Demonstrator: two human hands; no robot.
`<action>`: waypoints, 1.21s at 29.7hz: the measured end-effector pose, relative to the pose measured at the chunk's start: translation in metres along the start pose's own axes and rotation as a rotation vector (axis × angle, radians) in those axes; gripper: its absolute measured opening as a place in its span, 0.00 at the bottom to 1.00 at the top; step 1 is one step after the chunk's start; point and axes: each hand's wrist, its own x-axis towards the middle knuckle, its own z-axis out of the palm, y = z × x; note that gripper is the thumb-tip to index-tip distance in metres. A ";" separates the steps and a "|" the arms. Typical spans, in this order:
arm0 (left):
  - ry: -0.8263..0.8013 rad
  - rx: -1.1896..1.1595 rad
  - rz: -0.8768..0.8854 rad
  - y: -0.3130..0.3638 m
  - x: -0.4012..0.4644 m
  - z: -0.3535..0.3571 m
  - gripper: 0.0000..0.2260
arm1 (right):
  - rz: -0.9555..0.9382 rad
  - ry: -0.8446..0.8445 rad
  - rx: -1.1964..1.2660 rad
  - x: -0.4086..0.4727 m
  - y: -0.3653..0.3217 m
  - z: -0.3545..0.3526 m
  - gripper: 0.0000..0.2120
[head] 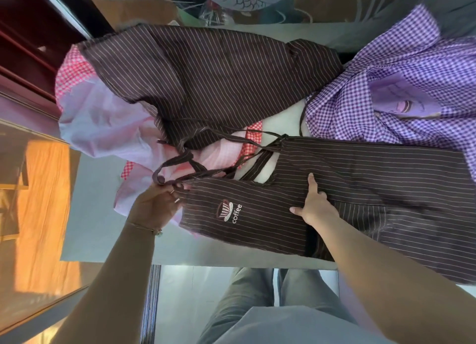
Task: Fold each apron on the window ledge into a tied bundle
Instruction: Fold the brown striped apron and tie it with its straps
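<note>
A brown pinstriped apron (pixel 360 189) with a "coffee" logo lies spread along the near part of the window ledge (pixel 103 189). My left hand (pixel 157 204) pinches the top corner of its bib, where the neck strap (pixel 180 161) starts. My right hand (pixel 313 204) presses flat on the apron's middle, fingers straight. A second brown striped apron (pixel 219 78) lies behind it. A pink and red checked apron (pixel 103 117) is crumpled at the left. A purple checked apron (pixel 386 91) is heaped at the right.
Brown ties (pixel 247 140) cross loosely between the two brown aprons. The window glass (pixel 283 6) runs along the far side. A wooden floor (pixel 38 202) lies left below the ledge. My legs (pixel 257 305) stand against the ledge's near edge.
</note>
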 end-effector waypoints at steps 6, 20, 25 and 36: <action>0.185 0.123 0.023 0.006 0.001 0.037 0.09 | 0.012 0.004 -0.027 -0.001 -0.003 0.000 0.55; 0.283 2.049 0.506 -0.072 0.039 0.125 0.16 | -0.110 0.052 -0.317 -0.004 -0.004 -0.008 0.54; -0.383 2.541 -0.045 -0.152 0.071 0.118 0.42 | -0.226 0.093 -0.490 -0.001 -0.018 -0.035 0.40; -0.266 2.647 -0.420 -0.164 0.098 0.108 0.60 | -0.610 0.356 -0.439 0.060 -0.082 -0.090 0.51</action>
